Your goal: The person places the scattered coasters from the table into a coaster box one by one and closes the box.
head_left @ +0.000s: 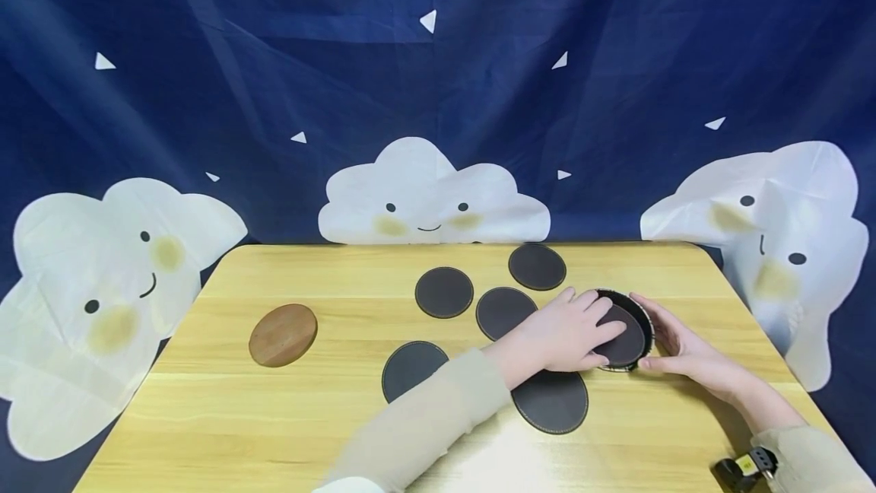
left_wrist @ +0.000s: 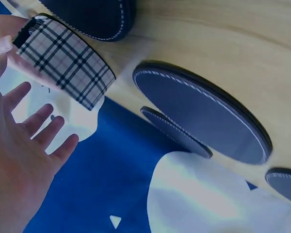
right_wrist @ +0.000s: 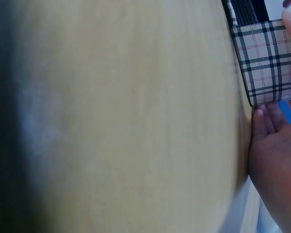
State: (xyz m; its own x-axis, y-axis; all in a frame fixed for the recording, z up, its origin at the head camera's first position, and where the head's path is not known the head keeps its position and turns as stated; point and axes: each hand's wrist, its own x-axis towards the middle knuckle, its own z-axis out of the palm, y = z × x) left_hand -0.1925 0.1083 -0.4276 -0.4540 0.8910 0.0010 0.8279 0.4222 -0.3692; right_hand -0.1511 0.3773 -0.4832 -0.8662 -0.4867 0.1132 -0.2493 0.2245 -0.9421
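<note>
Near the right side of the table stands a round plaid coaster holder [right_wrist: 266, 63] with a dark coaster [head_left: 626, 347] visible inside. My right hand [head_left: 694, 356] holds its right side, thumb at the near edge and fingers at the far edge. Over the holder's left rim reaches my left hand [head_left: 564, 333], palm down with fingers spread. In the left wrist view those fingers are apart, and no thing shows between them. Whether its fingertips touch the inner coaster, I cannot tell. A dark stitched coaster [head_left: 553, 405] lies partly under the left wrist, with another coaster [head_left: 499, 310] beside that hand.
More dark coasters lie on the wooden table [head_left: 226, 424]: one coaster [head_left: 537, 266] by the back edge, another coaster [head_left: 444, 292] left of it, and a coaster [head_left: 413, 371] partly behind the left sleeve. A brown wooden disc [head_left: 283, 335] lies at left. A blue cloud-print curtain [head_left: 274, 67] hangs behind.
</note>
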